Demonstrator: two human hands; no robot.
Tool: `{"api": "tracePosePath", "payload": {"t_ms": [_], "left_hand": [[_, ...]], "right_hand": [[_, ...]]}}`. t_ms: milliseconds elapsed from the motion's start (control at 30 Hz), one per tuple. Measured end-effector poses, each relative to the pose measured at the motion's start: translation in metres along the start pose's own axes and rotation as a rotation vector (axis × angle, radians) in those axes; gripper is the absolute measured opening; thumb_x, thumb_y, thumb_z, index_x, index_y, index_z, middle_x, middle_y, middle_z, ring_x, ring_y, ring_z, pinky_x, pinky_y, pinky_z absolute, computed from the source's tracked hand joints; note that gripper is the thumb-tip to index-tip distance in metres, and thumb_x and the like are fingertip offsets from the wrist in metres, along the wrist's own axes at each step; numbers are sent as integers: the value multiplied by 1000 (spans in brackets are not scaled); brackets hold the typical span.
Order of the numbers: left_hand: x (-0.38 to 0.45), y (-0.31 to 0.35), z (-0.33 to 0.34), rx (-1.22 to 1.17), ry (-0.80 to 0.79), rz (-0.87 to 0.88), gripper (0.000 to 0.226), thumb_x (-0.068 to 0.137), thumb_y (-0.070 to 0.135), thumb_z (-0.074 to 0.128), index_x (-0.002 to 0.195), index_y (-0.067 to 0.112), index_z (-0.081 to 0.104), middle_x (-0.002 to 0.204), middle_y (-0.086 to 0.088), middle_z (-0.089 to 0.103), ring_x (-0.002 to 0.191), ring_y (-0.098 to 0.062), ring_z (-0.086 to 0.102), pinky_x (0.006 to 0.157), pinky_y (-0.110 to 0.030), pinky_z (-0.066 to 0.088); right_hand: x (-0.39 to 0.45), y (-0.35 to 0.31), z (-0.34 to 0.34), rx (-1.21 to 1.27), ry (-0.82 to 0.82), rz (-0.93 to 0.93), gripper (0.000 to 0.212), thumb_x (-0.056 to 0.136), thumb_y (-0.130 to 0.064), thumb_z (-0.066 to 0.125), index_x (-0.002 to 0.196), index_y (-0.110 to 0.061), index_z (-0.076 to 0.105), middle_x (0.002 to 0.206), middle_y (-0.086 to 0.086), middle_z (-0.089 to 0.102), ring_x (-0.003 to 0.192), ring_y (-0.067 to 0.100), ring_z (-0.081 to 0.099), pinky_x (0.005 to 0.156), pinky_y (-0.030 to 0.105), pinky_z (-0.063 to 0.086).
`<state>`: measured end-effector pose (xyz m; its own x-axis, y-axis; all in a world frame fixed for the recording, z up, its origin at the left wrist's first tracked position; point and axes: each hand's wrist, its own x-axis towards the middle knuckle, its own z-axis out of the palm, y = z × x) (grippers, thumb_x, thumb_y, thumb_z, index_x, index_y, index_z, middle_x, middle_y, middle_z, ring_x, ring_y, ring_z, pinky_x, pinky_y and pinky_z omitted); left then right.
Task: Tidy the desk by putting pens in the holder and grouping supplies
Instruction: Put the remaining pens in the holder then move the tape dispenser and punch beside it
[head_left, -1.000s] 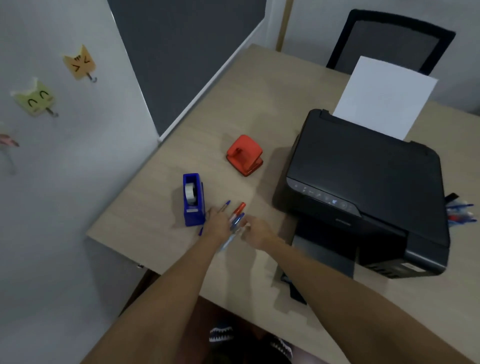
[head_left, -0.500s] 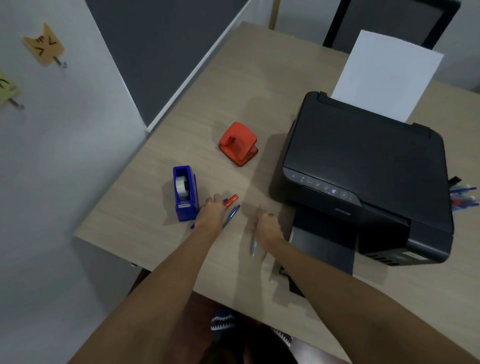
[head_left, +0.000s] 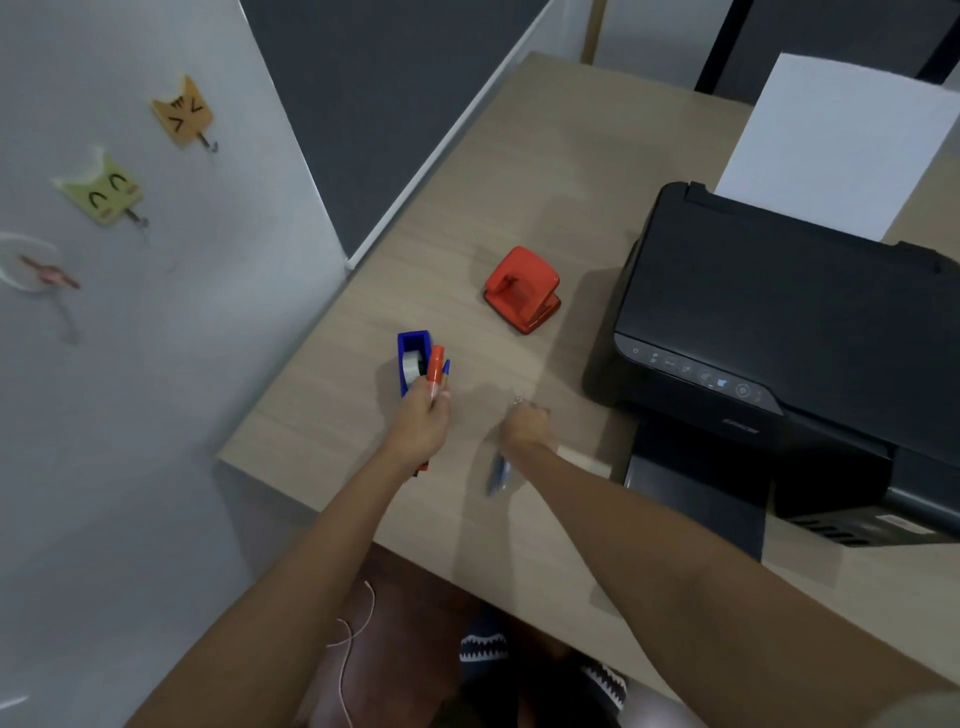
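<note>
Red pen (head_left: 435, 364) and blue pen (head_left: 444, 373) now lifted off desk (head_left: 519, 171), clenched in left hand (head_left: 422, 427), raised before blue tape dispenser (head_left: 410, 358). Third pen (head_left: 498, 474) now gripped by right hand (head_left: 525, 430), blurred. Loose pens gathered; holder not seen. Red hole punch (head_left: 522, 288), printer (head_left: 779, 343) untouched.

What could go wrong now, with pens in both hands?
The left hand grips a red pen and a blue pen together, so one might slip out. These pens hover close by the tape dispenser and could knock it. The right hand's pen looks blurred and loosely held.
</note>
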<state>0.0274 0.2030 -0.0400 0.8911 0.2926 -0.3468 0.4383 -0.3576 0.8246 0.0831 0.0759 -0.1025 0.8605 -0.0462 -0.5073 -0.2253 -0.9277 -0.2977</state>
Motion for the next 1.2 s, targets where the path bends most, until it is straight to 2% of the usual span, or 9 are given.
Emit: {"api": "tracePosePath", "payload": {"t_ms": [233, 400, 533, 633, 833, 933, 1000, 1100, 1200], "left_hand": [[-7, 28, -25, -360, -80, -128, 19, 98, 13, 41, 81, 12, 50, 68, -1, 47, 58, -12, 43, 57, -25, 39], [2, 106, -33, -503, -119, 32, 26, 99, 1, 38, 81, 10, 54, 77, -7, 59, 62, -7, 67, 69, -16, 52], [8, 191, -2, -593, -220, 118, 26, 98, -2, 37, 82, 11, 53, 87, -6, 59, 72, -7, 69, 77, -24, 49], [3, 254, 49, -619, -281, 176, 25, 97, -2, 41, 81, 12, 54, 86, -2, 57, 67, -4, 69, 84, -27, 51], [-37, 345, 195, -545, -499, 260, 11, 97, 1, 45, 97, 5, 55, 111, -15, 63, 116, -28, 59, 105, -39, 43], [-56, 371, 276, -523, -528, 225, 13, 95, 1, 49, 107, 5, 55, 122, -16, 61, 119, -28, 59, 104, -42, 44], [-62, 382, 330, -502, -540, 198, 12, 95, -1, 48, 96, 8, 56, 118, -15, 60, 117, -28, 58, 105, -44, 44], [-57, 385, 398, -446, -494, 143, 16, 92, -3, 52, 86, 11, 58, 102, -10, 62, 109, -26, 60, 106, -45, 44], [-49, 383, 452, -362, -409, 116, 12, 90, -1, 57, 96, 7, 63, 91, -7, 62, 90, -21, 63, 93, -37, 50]], "right_hand": [[-8, 9, -26, -322, -148, -284, 32, 95, -4, 40, 121, 5, 57, 125, 20, 62, 115, 34, 59, 94, 36, 48], [-33, -9, -140, 44, 164, -390, 27, 93, -17, 50, 99, 6, 62, 102, 28, 67, 99, 42, 63, 79, 40, 49], [-59, 20, -248, 356, 434, -453, 26, 88, -21, 59, 72, -1, 56, 76, 23, 67, 76, 36, 66, 62, 37, 49], [-74, 77, -320, 530, 607, -421, 25, 87, -24, 64, 80, -1, 66, 74, 18, 70, 70, 26, 67, 65, 40, 56], [-64, 262, -407, 777, 847, -155, 14, 81, -20, 67, 76, -7, 66, 70, 14, 70, 60, 24, 68, 67, 40, 60], [-55, 343, -424, 864, 816, -35, 18, 82, -11, 68, 68, -12, 57, 65, 10, 63, 48, 13, 61, 54, 27, 57], [-46, 389, -427, 874, 777, 28, 20, 81, -8, 69, 65, -13, 57, 65, 11, 63, 40, 5, 59, 45, 17, 55], [-26, 436, -422, 851, 695, 85, 9, 78, -8, 70, 72, -2, 66, 68, 18, 67, 45, 13, 63, 59, 31, 61], [1, 464, -411, 772, 609, 92, 19, 75, -11, 67, 57, -12, 62, 66, 19, 72, 62, 31, 71, 71, 43, 62]]}}
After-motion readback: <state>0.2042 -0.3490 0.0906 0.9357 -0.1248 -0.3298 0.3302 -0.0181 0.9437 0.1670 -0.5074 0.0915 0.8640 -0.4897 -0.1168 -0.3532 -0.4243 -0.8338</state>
